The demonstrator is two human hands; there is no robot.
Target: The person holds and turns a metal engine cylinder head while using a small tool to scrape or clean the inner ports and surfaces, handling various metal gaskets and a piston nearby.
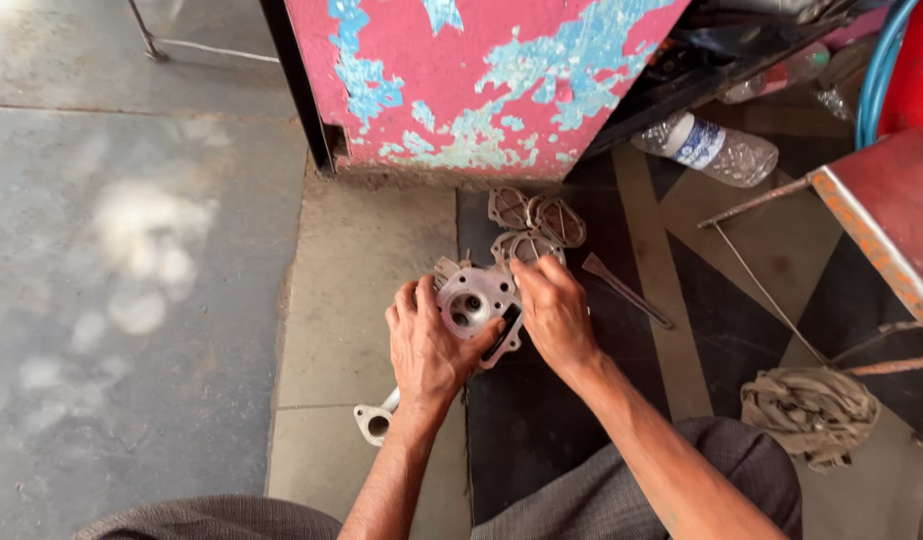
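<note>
Grey trouser cloth fills the nearest edge of the view, over both our knees. Beyond the knees our two forearms reach forward to a pale cast-metal engine part with a round bore in its face, held low over the joint between a tan floor slab and a dark patterned mat.

Our left hand cups the part from its left side, fingers curled together round the edge and thumb laid against the lower rim. Our right hand grips the right side, fingers bent and pressed on the top edge (whether the fingertips pinch anything smaller we cannot tell).

A bent metal pipe with a flange lies on the slab just below the left wrist. To the right, well apart, a crumpled rag rests on the mat.

Just beyond the part lie three flat triangular gaskets, overlapping, and beside them a slim flat tool. Farther on: a clear plastic bottle on its side, and a pink panel with peeling blue patches standing upright.
</note>
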